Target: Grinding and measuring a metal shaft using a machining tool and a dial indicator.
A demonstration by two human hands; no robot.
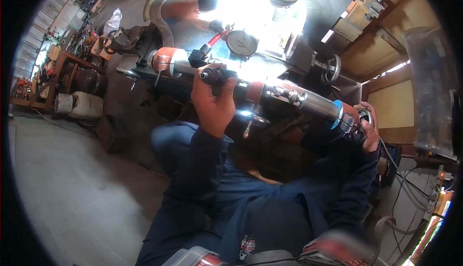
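Right hand (370,130): at the right end of the machine (185,37), its fingers curled and holding a metal ring (369,115), just beside an orange collar (350,115).
Small wheel (253,118): at the machine's front side, below the tube.
Tube (318,107): it lies along the front edge, between the hands.
Left hand (214,104): raised at the front edge, thumb and fingers narrow, holding a black knob (217,76).
Dial (242,43): behind the knob, near a red handle (213,42) (its marks are too small to read).
Handwheel (332,68): at the machine's right side, behind the tube.
Glare (251,5): strong, toward the far edge, hiding details.
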